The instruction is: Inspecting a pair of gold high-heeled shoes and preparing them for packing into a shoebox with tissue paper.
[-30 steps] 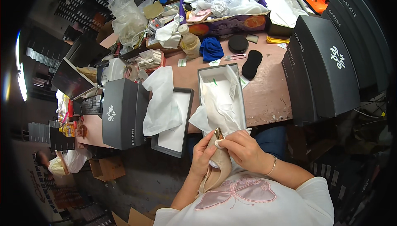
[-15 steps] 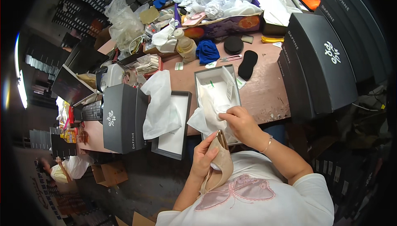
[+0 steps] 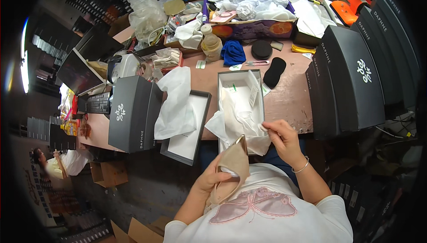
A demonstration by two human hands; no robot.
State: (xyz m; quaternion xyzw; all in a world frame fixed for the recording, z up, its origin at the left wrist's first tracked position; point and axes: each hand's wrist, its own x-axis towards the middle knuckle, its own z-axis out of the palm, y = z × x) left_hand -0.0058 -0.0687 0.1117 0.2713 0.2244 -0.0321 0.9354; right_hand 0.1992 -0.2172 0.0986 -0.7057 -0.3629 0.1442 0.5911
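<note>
My left hand (image 3: 211, 177) is wrapped round a beige shoe (image 3: 236, 165) with a shiny gold-coloured edge, held tilted in front of my chest. White stuffing shows in the shoe's opening. My right hand (image 3: 286, 144) pinches a bit of white tissue paper (image 3: 255, 139) at the near right corner of an open shoebox (image 3: 220, 92). Inside that box, crumpled paper and off-white wrapping cover the near part; a small packet lies at the far right. To its left lies the box lid (image 3: 202, 123), pale inside, with a white sheet (image 3: 174, 105) draped over it.
Dark shoeboxes (image 3: 344, 83) stack up on the right; another dark box (image 3: 129, 114) stands left. Behind are a blue cloth (image 3: 233, 52), a jar (image 3: 211, 45), a round black tin (image 3: 262, 49), a black pad (image 3: 275, 72) and a carton of crumpled paper (image 3: 253, 29). A person sits far left.
My right hand has moved right and slightly down from inside the shoebox to its near right corner, drawing tissue paper along. The shoe has turned in my left hand, showing more of its side.
</note>
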